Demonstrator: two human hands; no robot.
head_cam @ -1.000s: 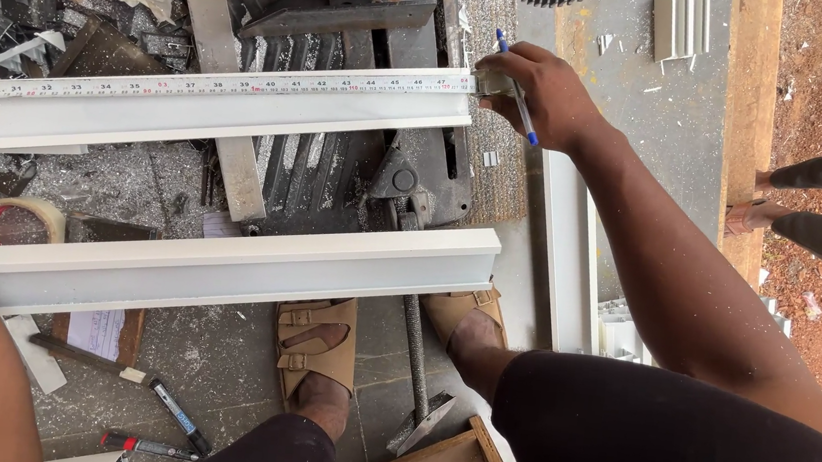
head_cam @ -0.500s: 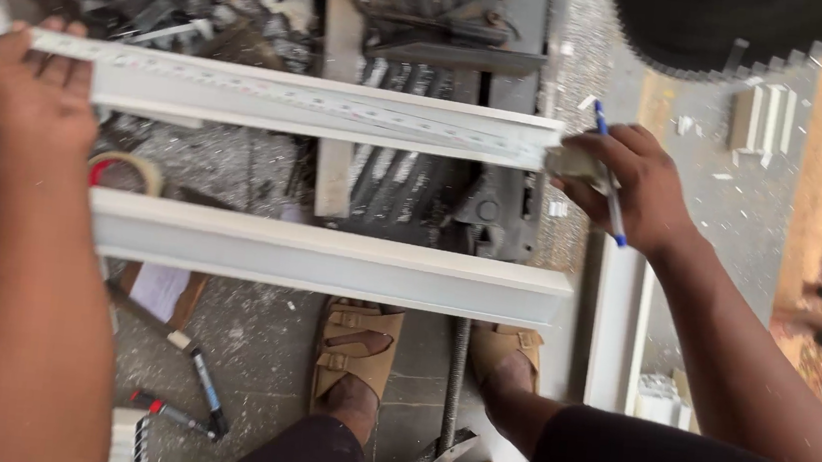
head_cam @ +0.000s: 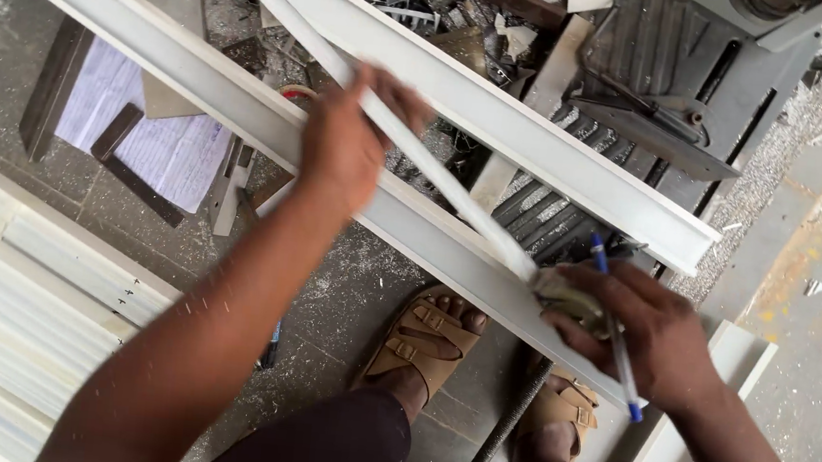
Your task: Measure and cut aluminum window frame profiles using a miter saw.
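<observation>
Tape measure blade (head_cam: pixel 418 161) runs slantwise between my hands: my left hand (head_cam: pixel 344 144) pinches it above the nearer white profile (head_cam: pixel 194 80), while my right hand (head_cam: pixel 642 334) grips its case and a blue pen (head_cam: pixel 613 326). Beyond lies a second white profile (head_cam: pixel 540 143); my sandalled feet (head_cam: pixel 426 338) stand below.

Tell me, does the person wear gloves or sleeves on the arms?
No gloves, and no sleeves in view. The left hand and right hand are bare, both forearms uncovered up to the picture's edge. No watch, ring or bracelet shows.
</observation>
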